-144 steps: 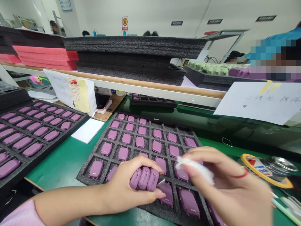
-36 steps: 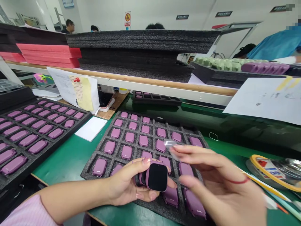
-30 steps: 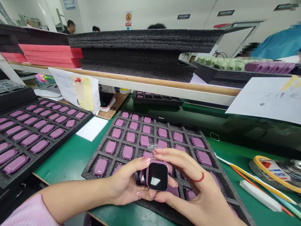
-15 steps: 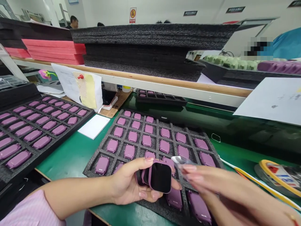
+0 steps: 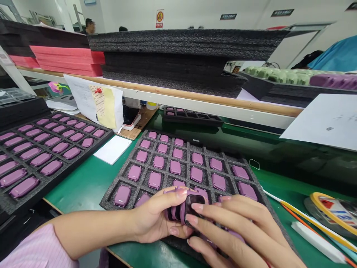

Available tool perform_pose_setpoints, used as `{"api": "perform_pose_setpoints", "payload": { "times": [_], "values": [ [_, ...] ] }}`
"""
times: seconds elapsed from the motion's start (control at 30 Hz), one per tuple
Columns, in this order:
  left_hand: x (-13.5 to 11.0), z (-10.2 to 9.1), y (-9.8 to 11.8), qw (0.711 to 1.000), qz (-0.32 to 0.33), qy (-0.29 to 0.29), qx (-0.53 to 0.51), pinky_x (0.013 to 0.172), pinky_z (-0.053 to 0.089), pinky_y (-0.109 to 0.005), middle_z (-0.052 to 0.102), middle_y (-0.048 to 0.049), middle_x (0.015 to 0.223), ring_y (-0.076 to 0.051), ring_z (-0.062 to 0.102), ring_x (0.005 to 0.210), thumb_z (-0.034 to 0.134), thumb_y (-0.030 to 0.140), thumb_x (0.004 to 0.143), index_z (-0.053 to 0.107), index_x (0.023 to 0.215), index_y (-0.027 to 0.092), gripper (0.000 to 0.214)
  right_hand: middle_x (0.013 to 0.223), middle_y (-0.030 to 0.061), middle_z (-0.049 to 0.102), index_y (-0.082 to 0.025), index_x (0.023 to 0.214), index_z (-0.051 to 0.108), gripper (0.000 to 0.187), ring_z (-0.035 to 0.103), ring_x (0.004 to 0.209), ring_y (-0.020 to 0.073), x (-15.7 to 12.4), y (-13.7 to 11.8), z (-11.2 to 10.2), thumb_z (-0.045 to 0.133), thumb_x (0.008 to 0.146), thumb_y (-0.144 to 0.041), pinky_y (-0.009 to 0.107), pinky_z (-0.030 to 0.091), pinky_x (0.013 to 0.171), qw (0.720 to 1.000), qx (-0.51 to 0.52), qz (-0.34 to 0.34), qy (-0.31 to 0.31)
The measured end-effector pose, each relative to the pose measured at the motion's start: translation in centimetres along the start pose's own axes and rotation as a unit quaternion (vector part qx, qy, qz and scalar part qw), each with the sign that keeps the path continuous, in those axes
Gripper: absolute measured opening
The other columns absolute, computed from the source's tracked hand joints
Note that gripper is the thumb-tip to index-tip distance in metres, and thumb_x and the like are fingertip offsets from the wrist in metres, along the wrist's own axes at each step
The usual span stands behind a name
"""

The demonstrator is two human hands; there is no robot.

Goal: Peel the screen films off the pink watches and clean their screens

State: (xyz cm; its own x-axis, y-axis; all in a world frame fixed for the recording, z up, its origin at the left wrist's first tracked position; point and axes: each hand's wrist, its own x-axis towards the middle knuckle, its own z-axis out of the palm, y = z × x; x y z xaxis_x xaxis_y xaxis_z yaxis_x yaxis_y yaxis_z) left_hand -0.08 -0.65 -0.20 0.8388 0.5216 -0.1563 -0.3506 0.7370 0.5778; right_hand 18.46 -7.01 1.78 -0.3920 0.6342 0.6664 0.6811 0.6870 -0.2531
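Note:
My left hand (image 5: 156,217) grips a small stack of purple watch bodies (image 5: 178,210) above the near edge of a black foam tray (image 5: 184,160). The front one shows its dark screen (image 5: 192,206). My right hand (image 5: 231,230) lies over that screen with its fingers stretched out and its fingertips pressing on the glass. I cannot see the clear film under those fingers. The tray's cells hold several purple watch bodies (image 5: 175,167) lying face down.
A second foam tray (image 5: 41,149) of purple bodies sits at the left, with a white card (image 5: 113,149) beside it. Tape roll (image 5: 331,212) and sticks (image 5: 306,219) lie at the right. Stacked black foam (image 5: 178,59) and red foam (image 5: 67,63) fill the shelf behind. Another person in blue (image 5: 334,56) is far right.
My right hand held a clear film beside the stack half a second ago; now it has come down onto the front watch's screen. The left hand has lowered the stack slightly.

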Motion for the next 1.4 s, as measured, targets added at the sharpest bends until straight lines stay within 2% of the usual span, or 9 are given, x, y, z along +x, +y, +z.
{"api": "perform_pose_setpoints", "payload": {
  "times": [0.1,0.2,0.47,0.7,0.9,1.03,1.17,1.3,1.4],
  "values": [
    [0.1,-0.1,-0.4,0.999,0.024,-0.001,0.035,0.04,0.014,-0.019,0.052,0.0032,0.065,-0.002,0.035,0.044,0.084,0.052,0.072,0.058,0.084,0.015,0.046,0.09,0.0057,0.072,-0.029,0.138,0.057,0.057,0.068,0.076,0.0227,0.3,0.3,1.2,0.076,0.085,-0.04,0.037,0.06,0.07,0.999,0.022,0.044,0.012],
    [0.2,-0.4,-0.8,0.997,0.03,0.013,0.063,0.041,0.015,-0.019,0.053,0.0041,0.062,-0.002,0.033,0.043,0.086,0.052,0.07,0.057,0.087,0.016,0.049,0.086,0.0037,0.068,-0.025,0.13,0.057,0.05,0.065,0.074,0.0182,0.6,0.5,1.8,0.076,0.086,-0.039,0.029,0.057,0.063,0.995,0.072,0.066,0.012],
    [0.5,-0.4,0.0,0.997,0.016,0.076,-0.009,0.04,0.011,-0.016,0.055,0.0042,0.063,0.001,0.03,0.041,0.087,0.046,0.07,0.058,0.085,0.014,0.046,0.108,0.0065,0.07,-0.024,0.128,0.057,0.047,0.066,0.098,0.0206,1.1,1.2,1.1,0.076,0.086,-0.032,0.031,0.057,0.083,0.993,0.087,0.075,-0.012],
    [0.4,-0.1,-0.2,0.995,0.008,0.098,0.015,0.04,0.015,-0.015,0.057,0.0011,0.063,-0.003,0.045,0.047,0.087,0.049,0.069,0.06,0.083,0.013,0.047,0.11,0.0067,0.071,-0.024,0.127,0.057,0.046,0.068,0.1,0.0219,1.5,1.5,0.7,0.07,0.082,-0.02,0.033,0.057,0.085,0.995,0.066,0.066,-0.038],
    [0.9,-0.6,-0.1,0.972,-0.003,0.237,-0.005,0.044,0.02,-0.014,0.063,-0.0019,0.08,-0.003,0.051,0.055,0.088,0.031,0.068,0.058,0.086,0.013,0.039,0.101,0.0078,0.073,-0.02,0.106,0.07,0.031,0.07,0.093,0.0263,3.1,9.2,2.3,0.069,0.08,-0.037,0.041,0.056,0.085,0.973,0.009,0.199,-0.117],
    [0.9,-1.0,0.0,0.98,-0.016,0.196,0.029,0.044,0.018,-0.018,0.066,-0.0023,0.074,-0.003,0.041,0.043,0.075,0.046,0.078,0.056,0.086,0.015,0.038,0.113,0.0156,0.071,-0.017,0.11,0.072,0.036,0.063,0.111,0.0345,4.3,16.2,4.8,0.065,0.082,-0.038,0.051,0.046,0.104,0.961,-0.053,0.265,-0.058],
    [0.8,-1.2,0.2,0.984,-0.019,0.153,0.094,0.043,0.01,-0.021,0.066,-0.0027,0.071,-0.001,0.03,0.037,0.066,0.056,0.083,0.059,0.084,0.014,0.043,0.121,0.0181,0.071,-0.015,0.114,0.071,0.032,0.062,0.119,0.0352,5.0,19.9,6.8,0.06,0.087,-0.029,0.053,0.044,0.107,0.945,-0.046,0.322,-0.048],
    [0.9,-1.2,0.3,0.983,0.006,0.144,0.117,0.045,0.015,-0.02,0.065,-0.0038,0.081,-0.001,0.036,0.043,0.07,0.053,0.083,0.064,0.094,0.011,0.044,0.127,0.0191,0.068,-0.014,0.117,0.067,0.031,0.061,0.124,0.0321,5.6,18.9,6.8,0.055,0.09,-0.024,0.051,0.042,0.111,0.939,0.001,0.342,-0.031],
    [1.1,-1.2,0.3,0.988,0.004,0.139,0.06,0.046,0.019,-0.019,0.065,-0.0065,0.082,-0.003,0.041,0.047,0.068,0.056,0.084,0.066,0.098,0.01,0.048,0.127,0.0165,0.069,-0.016,0.122,0.062,0.032,0.065,0.119,0.0275,5.6,14.6,5.3,0.049,0.096,-0.031,0.047,0.049,0.106,0.943,0.059,0.326,-0.017]
  ]
}}
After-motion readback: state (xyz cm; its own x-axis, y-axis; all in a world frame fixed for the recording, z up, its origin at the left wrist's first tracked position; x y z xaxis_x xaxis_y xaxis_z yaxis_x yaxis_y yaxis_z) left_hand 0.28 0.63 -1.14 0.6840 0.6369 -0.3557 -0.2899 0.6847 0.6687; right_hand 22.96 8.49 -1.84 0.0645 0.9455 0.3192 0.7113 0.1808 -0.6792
